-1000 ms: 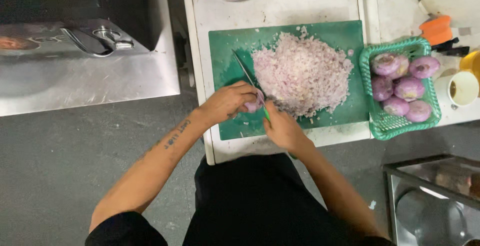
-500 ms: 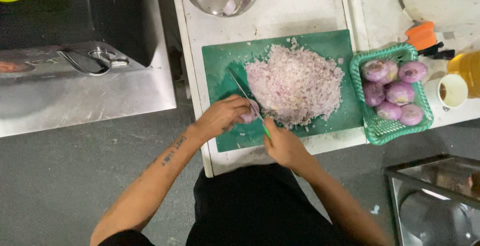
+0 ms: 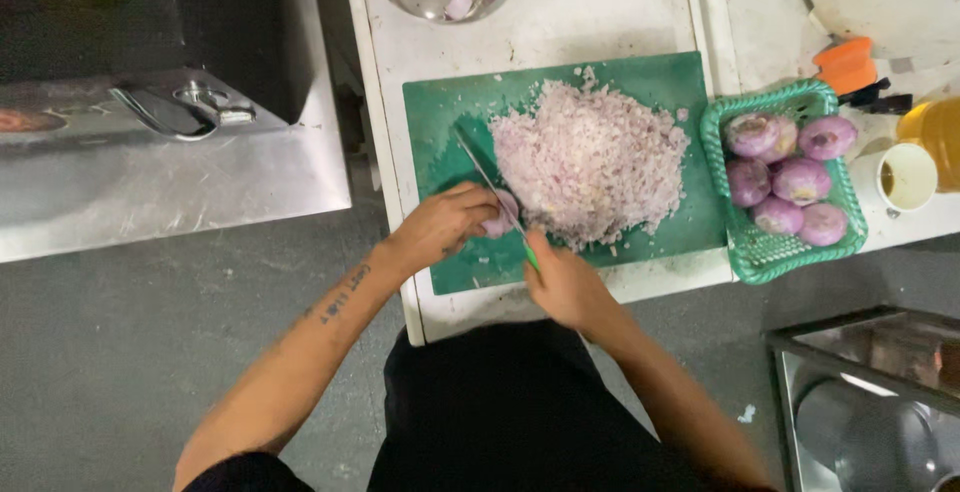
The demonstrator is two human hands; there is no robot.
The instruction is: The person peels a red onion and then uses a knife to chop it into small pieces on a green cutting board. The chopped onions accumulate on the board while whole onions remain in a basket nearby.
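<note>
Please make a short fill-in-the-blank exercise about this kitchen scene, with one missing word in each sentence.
1. The right hand holds a knife with a ____ handle.
2. The left hand presses a piece of onion on the ____ cutting board.
3. The whole peeled onions lie in a green ____, to the right of the board.
4. The pile of chopped onion lies ____ the cutting board.

Missing words: green; green; basket; on
</note>
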